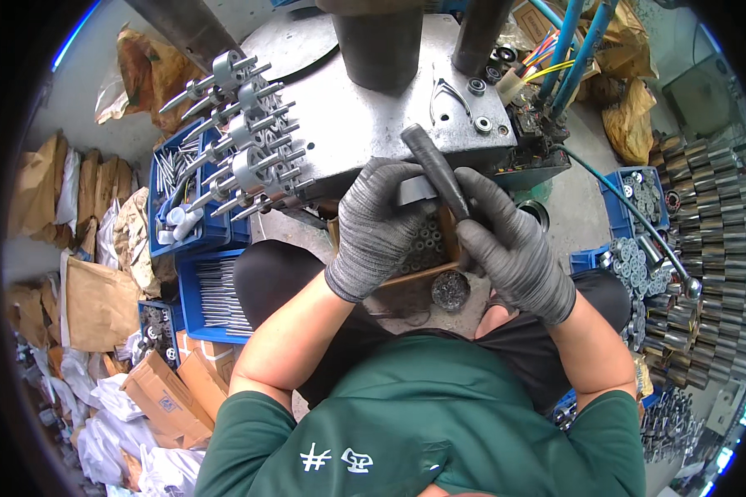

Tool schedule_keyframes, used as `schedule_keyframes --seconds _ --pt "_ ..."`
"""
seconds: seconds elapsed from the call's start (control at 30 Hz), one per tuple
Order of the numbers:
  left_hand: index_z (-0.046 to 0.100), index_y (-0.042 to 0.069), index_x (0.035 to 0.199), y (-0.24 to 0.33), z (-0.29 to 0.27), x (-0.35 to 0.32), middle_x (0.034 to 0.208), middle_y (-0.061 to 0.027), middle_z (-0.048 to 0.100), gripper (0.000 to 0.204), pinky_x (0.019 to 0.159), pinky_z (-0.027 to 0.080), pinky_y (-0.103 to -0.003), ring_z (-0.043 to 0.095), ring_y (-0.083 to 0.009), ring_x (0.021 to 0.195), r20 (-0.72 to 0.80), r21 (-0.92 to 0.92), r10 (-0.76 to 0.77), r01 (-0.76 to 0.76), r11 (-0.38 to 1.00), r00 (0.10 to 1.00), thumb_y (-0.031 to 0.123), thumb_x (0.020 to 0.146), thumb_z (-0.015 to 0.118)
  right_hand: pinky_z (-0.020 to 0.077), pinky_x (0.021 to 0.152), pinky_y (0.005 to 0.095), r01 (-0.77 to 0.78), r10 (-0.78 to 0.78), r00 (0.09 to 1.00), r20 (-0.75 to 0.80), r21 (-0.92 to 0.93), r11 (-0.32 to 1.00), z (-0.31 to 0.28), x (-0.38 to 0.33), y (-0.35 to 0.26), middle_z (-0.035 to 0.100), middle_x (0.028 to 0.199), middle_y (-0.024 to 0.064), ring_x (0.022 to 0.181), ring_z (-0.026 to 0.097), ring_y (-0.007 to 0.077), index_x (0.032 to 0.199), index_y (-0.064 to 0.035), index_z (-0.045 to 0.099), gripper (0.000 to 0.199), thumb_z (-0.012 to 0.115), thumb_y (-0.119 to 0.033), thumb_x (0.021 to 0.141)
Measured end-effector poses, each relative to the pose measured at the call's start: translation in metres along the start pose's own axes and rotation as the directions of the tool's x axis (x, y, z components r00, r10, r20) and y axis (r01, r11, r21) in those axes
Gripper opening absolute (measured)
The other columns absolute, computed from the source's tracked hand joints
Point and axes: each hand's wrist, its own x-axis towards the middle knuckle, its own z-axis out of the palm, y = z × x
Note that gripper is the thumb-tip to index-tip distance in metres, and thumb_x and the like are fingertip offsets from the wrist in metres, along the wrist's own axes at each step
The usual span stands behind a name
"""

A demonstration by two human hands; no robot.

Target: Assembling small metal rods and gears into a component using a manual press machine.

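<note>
Both hands wear grey knit gloves and meet in front of the metal machine table (pixel 340 124). My right hand (pixel 510 240) is closed around the lower end of a dark, thick cylindrical bar (pixel 435 163), tilted with its upper end to the left. My left hand (pixel 377 228) is closed on a short silver metal sleeve (pixel 416 190) right beside the bar. Whether the bar touches the sleeve cannot be made out. Below them a wooden box (pixel 419 276) holds several small ring-shaped parts. A pair of pliers (pixel 450 98) and a few bearings (pixel 482 124) lie on the machine table.
Shafts with rings (pixel 244 137) stand along the table's left edge. Blue bins (pixel 192 290) with metal shafts sit to the left, near cardboard (pixel 170 398). A round tin (pixel 450 290) is between my legs. Stacked metal cylinders (pixel 713 248) and blue hoses (pixel 568 50) are on the right.
</note>
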Motion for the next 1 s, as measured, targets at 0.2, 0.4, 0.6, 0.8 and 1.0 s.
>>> schedule_keyframes --seconds 0.2,0.4,0.6,0.8,1.0 --pt "0.066 0.002 0.115 0.020 -0.004 -0.002 0.096 -0.0041 0.068 0.041 0.078 0.057 -0.030 0.069 -0.0137 0.087 0.308 -0.653 -0.339 0.456 0.604 0.889 0.018 0.083 0.086 0.0425 0.043 0.0219 -0.478 0.329 0.863 0.383 0.829 0.291 -0.010 0.008 -0.007 0.067 0.081 0.0103 0.046 0.052 0.0113 0.146 0.0020 0.049 0.060 0.054 -0.033 0.097" --pt "0.057 -0.001 0.119 0.032 0.000 -0.005 0.094 -0.0071 0.067 0.064 0.061 0.053 -0.025 0.065 -0.0117 0.068 0.511 -0.772 -0.281 0.577 0.267 0.812 0.039 0.079 0.089 0.0403 0.042 0.0239 -0.433 0.280 0.898 0.341 0.804 0.409 -0.005 -0.002 -0.020 0.063 0.075 0.0111 0.044 0.049 0.0126 0.150 -0.0017 0.045 0.069 0.059 -0.042 0.096" --pt "0.057 0.002 0.117 0.023 -0.011 0.000 0.101 -0.0120 0.067 0.063 0.052 0.048 -0.023 0.061 -0.0115 0.062 0.447 -0.863 -0.212 0.481 0.151 0.869 0.041 0.079 0.089 0.0368 0.039 0.0261 -0.029 -0.005 1.000 0.031 0.966 0.255 -0.029 0.001 -0.034 0.054 0.070 0.0060 0.044 0.047 0.0124 0.159 -0.0162 0.038 0.066 0.058 -0.045 0.103" --pt "0.063 0.001 0.120 0.014 -0.009 0.002 0.117 -0.0153 0.070 0.047 0.072 0.060 -0.030 0.069 -0.0163 0.091 0.093 -0.574 -0.205 0.221 0.788 0.974 0.017 0.083 0.088 0.0463 0.053 0.0230 -0.023 0.132 0.974 -0.186 0.497 0.867 -0.031 -0.008 -0.033 0.065 0.087 0.0088 0.059 0.055 0.0094 0.157 -0.0070 0.041 0.056 0.057 -0.019 0.105" --pt "0.065 0.003 0.121 0.021 0.000 -0.001 0.118 -0.0089 0.072 0.040 0.097 0.054 -0.033 0.066 -0.0155 0.110 0.096 -0.468 -0.205 0.226 0.855 0.974 -0.002 0.084 0.080 0.0541 0.065 0.0320 0.181 -0.194 0.951 -0.242 -0.073 0.981 -0.022 -0.014 -0.030 0.072 0.106 0.0089 0.079 0.068 0.0145 0.158 -0.0065 0.039 0.056 0.052 -0.002 0.103"
